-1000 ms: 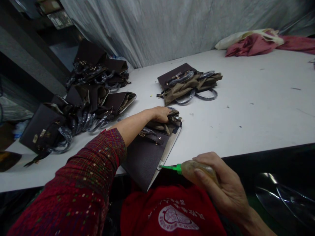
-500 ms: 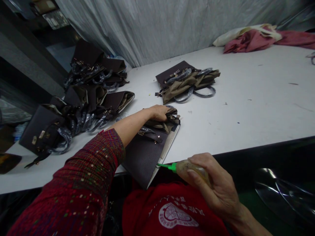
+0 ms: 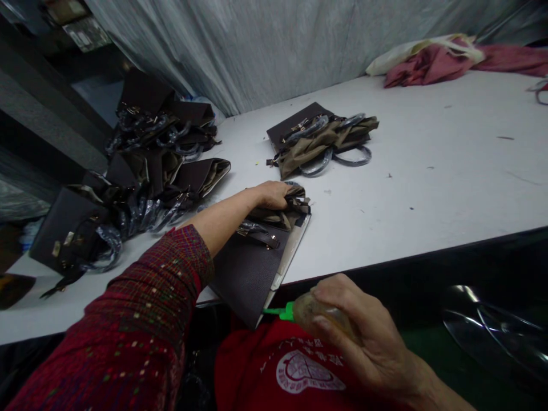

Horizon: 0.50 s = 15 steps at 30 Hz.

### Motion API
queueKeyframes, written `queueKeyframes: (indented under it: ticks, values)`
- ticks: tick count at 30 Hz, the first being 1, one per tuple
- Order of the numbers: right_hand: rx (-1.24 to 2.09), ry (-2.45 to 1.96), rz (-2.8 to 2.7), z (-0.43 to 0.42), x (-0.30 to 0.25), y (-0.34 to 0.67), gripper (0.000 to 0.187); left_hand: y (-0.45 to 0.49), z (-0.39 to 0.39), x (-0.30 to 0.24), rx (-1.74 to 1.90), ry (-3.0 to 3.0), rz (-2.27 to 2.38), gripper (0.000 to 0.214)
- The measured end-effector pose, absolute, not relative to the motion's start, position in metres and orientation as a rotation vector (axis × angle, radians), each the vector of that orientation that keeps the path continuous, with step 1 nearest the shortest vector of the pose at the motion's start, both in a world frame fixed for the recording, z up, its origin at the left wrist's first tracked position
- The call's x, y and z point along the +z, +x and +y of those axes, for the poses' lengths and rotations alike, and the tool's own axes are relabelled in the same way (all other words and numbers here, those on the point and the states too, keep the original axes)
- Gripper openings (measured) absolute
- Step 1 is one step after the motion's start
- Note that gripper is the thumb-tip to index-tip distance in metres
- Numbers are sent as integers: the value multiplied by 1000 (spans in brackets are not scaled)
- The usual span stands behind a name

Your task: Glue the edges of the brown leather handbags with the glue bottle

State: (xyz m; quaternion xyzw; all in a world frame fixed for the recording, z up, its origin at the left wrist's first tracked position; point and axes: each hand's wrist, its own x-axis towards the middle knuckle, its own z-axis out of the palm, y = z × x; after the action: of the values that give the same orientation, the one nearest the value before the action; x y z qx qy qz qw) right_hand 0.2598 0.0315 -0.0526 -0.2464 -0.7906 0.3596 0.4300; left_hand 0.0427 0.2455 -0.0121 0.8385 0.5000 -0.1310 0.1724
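Note:
A dark brown handbag (image 3: 250, 274) lies at the table's front edge, its lower corner jutting over. My left hand (image 3: 274, 195) is closed on the bag's bunched olive lining at the far end; its fingertips are partly hidden in the folds. In my right hand (image 3: 363, 331) is a squeeze bottle (image 3: 319, 314) of yellowish liquid, gripped between thumb and fingers. The bottle's green nozzle (image 3: 278, 311) points left, its tip at the bag's pale side edge near the lower corner.
Another handbag (image 3: 299, 125) with olive lining and wrapped handles lies farther back on the white table (image 3: 428, 171). Several dark handbags (image 3: 162, 171) are piled at the left. Red cloth (image 3: 432, 65) lies at the back right. A shiny round object (image 3: 483, 325) stands below the table at right.
My right hand has moved the bottle down and left, so the nozzle tip slid along the bag's edge towards its lower corner. My left hand keeps its hold.

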Motion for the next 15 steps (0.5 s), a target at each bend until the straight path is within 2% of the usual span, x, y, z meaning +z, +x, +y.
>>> queueKeyframes:
  ticks: [3,10,15]
  values:
    - [801,-699,-1922,31,-55,262,25,42,246,-13,-360,2370,1433,39]
    - [899,-647,-1883,26,-62,261,23,41,246,-13,-349,2367,1428,39]
    - [968,-743,-1800,25,-70,266,14,39,245,-16,-331,2379,1449,44]
